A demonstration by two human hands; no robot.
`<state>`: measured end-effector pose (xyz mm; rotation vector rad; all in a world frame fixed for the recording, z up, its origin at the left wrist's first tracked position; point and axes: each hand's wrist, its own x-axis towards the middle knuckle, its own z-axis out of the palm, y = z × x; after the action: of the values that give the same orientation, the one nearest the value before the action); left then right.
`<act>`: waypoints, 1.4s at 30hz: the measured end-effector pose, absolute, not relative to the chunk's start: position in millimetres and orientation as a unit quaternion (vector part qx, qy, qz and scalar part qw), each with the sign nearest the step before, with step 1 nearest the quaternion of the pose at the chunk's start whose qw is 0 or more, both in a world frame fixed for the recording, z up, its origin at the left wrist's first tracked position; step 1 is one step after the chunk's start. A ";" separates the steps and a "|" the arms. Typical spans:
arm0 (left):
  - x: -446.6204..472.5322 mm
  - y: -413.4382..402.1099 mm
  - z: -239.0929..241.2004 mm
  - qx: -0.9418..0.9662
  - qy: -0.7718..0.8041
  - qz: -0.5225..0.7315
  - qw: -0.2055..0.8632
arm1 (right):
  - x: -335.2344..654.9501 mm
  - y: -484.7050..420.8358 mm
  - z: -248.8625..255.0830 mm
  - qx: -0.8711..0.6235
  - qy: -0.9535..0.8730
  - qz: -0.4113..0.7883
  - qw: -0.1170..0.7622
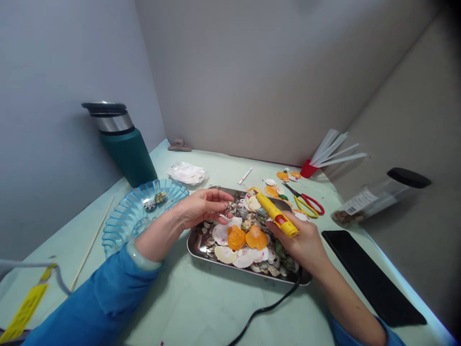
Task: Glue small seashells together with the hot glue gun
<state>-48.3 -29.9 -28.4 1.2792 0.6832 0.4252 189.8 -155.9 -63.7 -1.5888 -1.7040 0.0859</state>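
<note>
Slanting over shells (248, 258) — yellow glue gun (274, 212), in the right hand (304, 242).

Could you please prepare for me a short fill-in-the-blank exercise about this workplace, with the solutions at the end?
1. The tool in the right hand has a body coloured ____.
2. The transparent blue dish is on the person's ____ side of the metal tray.
3. The scissors have one yellow handle and one ____ handle.
4. Two large shells near the middle of the tray are coloured ____.

Missing words: yellow; left; red; orange.
</note>
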 end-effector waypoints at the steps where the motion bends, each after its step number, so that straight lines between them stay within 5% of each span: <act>1: -48.8 -29.5 -29.6 0.552 0.308 0.193 0.750 | 190.1 -155.9 -64.1 -0.627 -0.671 0.034 0.394; 22: -38.9 -38.4 -41.1 0.645 0.366 0.194 0.643 | 191.5 -156.4 -64.6 -0.629 -0.665 0.043 0.400; 34: -44.9 -39.6 -37.5 0.821 0.418 0.245 0.302 | 189.9 -157.2 -62.1 -0.642 -0.637 0.053 0.422; 42: -38.9 -66.3 -26.7 0.924 0.296 0.152 0.186 | 190.4 -156.6 -64.2 -0.643 -0.635 0.057 0.425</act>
<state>-38.9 -66.3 -26.7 2.6029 0.8347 0.4277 190.4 -156.6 -64.2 -1.6086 -1.5869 0.1413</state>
